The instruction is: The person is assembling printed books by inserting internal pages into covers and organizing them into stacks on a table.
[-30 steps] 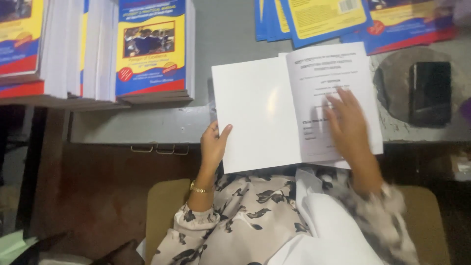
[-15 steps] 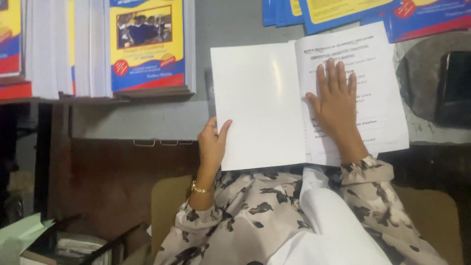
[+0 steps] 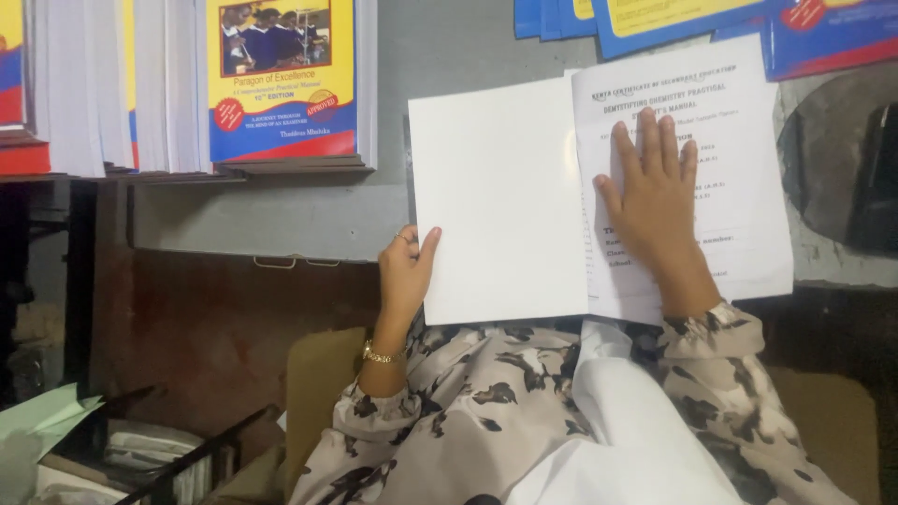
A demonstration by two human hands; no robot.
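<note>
Head view: open booklet [image 3: 505, 201] on grey surface [image 3: 449, 56], overhanging its near edge; thin, light, floppy, likely best held at the spine or edges; your left hand [image 3: 404, 271] pinches the blank page's lower corner; your right hand [image 3: 655, 187] lies flat, fingers spread, on the printed page; book stacks [image 3: 281, 84] stand left.

Cream sleeves [image 3: 468, 411] with dark leaf print; gold bracelet [image 3: 382, 354], ring [image 3: 404, 238].

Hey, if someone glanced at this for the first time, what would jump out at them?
An open white booklet lies at the centre of the grey table: the right hand lies flat on its printed page, the left hand grips its blank page's lower corner. At upper left stands a stack of yellow-and-blue books.
</note>
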